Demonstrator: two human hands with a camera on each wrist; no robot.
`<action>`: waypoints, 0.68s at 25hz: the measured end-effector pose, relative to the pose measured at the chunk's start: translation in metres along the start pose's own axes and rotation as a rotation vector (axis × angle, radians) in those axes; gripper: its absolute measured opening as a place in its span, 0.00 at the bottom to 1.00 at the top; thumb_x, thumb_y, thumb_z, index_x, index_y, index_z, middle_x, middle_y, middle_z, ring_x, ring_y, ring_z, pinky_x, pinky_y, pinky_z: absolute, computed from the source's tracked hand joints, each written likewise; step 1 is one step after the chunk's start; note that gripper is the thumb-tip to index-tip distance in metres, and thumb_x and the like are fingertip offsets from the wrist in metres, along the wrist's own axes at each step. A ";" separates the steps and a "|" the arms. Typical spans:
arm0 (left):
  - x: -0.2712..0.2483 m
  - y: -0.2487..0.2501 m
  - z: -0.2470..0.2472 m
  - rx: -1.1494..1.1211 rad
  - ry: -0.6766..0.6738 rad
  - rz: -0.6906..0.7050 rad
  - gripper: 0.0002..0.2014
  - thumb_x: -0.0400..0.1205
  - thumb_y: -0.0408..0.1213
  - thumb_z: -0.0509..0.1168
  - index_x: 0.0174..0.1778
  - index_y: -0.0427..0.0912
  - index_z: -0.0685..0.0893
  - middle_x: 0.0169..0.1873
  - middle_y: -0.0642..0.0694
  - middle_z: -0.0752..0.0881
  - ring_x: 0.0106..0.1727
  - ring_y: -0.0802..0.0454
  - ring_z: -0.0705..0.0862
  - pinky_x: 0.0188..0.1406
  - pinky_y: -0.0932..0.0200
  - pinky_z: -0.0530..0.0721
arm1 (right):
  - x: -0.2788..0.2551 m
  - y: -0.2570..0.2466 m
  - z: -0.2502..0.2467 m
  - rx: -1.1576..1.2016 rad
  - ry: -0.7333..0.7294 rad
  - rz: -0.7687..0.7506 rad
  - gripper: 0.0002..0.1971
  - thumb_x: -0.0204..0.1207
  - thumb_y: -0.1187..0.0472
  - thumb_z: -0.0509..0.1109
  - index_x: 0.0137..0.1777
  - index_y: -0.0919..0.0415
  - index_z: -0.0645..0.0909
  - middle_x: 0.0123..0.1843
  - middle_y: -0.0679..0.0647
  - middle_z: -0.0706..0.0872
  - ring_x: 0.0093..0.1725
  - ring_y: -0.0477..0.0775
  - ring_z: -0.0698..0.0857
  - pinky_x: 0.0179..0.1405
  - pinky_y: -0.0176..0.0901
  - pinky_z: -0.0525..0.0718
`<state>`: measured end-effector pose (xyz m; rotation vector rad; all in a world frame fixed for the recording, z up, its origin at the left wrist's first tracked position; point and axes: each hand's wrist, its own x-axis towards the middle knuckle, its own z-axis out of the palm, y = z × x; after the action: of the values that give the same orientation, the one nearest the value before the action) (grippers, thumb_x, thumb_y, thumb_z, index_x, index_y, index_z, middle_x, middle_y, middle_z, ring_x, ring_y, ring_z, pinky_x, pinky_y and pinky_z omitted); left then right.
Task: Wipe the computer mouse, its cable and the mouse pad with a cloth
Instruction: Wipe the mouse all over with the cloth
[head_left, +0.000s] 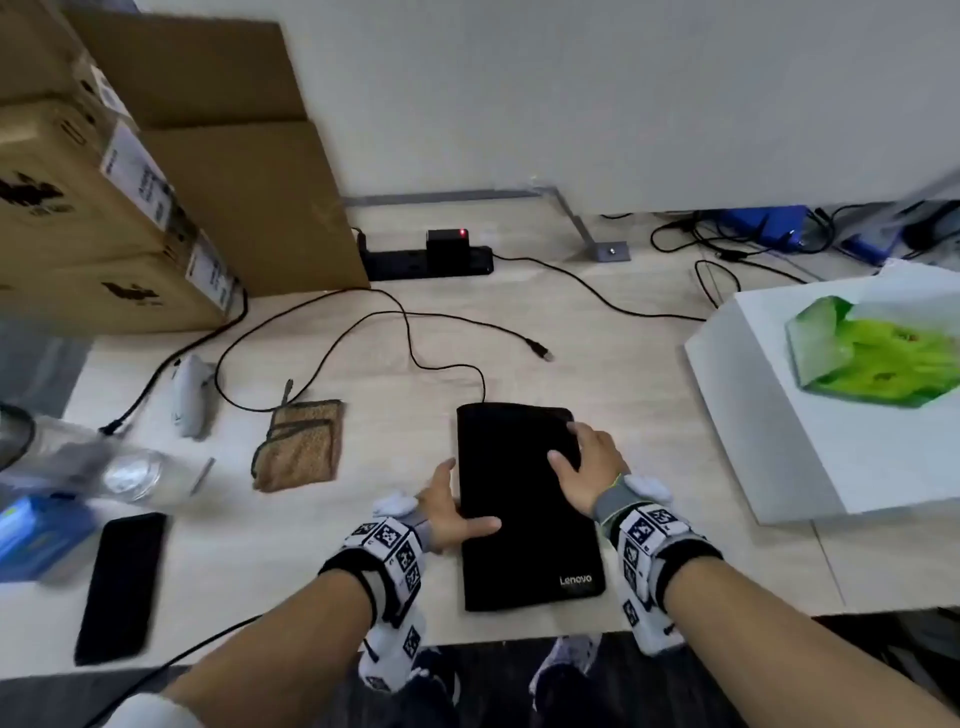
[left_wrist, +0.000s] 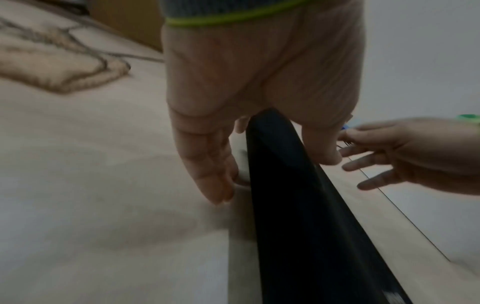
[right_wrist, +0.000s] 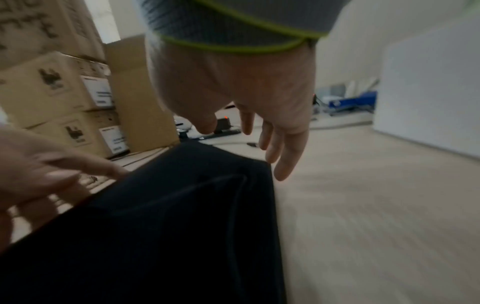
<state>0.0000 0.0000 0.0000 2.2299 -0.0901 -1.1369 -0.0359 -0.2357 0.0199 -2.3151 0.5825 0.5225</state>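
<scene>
The black mouse pad (head_left: 530, 545) with a Lenovo logo lies on the light wooden desk (head_left: 649, 415) in front of me. My left hand (head_left: 462, 506) pinches its left edge, thumb on top, and in the left wrist view that hand (left_wrist: 272, 174) holds the pad (left_wrist: 298, 226) edge raised. My right hand (head_left: 576, 452) hovers over the pad's far right part with fingers spread, and the right wrist view shows this hand (right_wrist: 246, 148) holding nothing above the pad (right_wrist: 182, 226). A black cable (head_left: 470, 368) meets the pad's far edge. The mouse is hidden. A folded brown cloth (head_left: 298, 447) lies to the left.
Cardboard boxes (head_left: 104, 208) stack at the far left, with a black power strip (head_left: 431, 262) behind. A black phone (head_left: 122, 587) and a clear container (head_left: 130, 475) sit at the near left. A white box (head_left: 779, 415) with a green packet (head_left: 878, 353) stands on the right. A USB plug (head_left: 540, 353) lies loose.
</scene>
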 end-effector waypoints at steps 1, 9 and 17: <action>-0.002 -0.003 0.008 -0.054 -0.033 0.010 0.58 0.62 0.60 0.78 0.79 0.60 0.44 0.64 0.41 0.84 0.57 0.41 0.86 0.48 0.51 0.86 | -0.005 0.008 0.004 0.017 0.002 0.066 0.28 0.79 0.44 0.63 0.76 0.50 0.64 0.73 0.59 0.70 0.68 0.63 0.76 0.64 0.50 0.76; 0.022 -0.004 0.014 -0.190 0.007 -0.010 0.45 0.68 0.45 0.79 0.76 0.59 0.57 0.45 0.47 0.89 0.43 0.46 0.88 0.39 0.51 0.87 | -0.004 0.023 0.012 0.274 0.026 0.380 0.31 0.73 0.46 0.72 0.72 0.55 0.69 0.68 0.57 0.78 0.68 0.63 0.78 0.67 0.49 0.75; -0.005 -0.056 -0.078 0.231 0.551 -0.076 0.28 0.76 0.49 0.71 0.71 0.49 0.73 0.70 0.39 0.75 0.65 0.40 0.78 0.62 0.50 0.77 | -0.009 -0.039 0.004 0.334 -0.133 0.177 0.10 0.76 0.62 0.69 0.36 0.60 0.71 0.31 0.58 0.76 0.30 0.56 0.75 0.26 0.41 0.73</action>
<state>0.0435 0.0850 0.0060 2.6936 0.0978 -0.5323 -0.0233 -0.2048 0.0422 -1.9105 0.7530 0.6063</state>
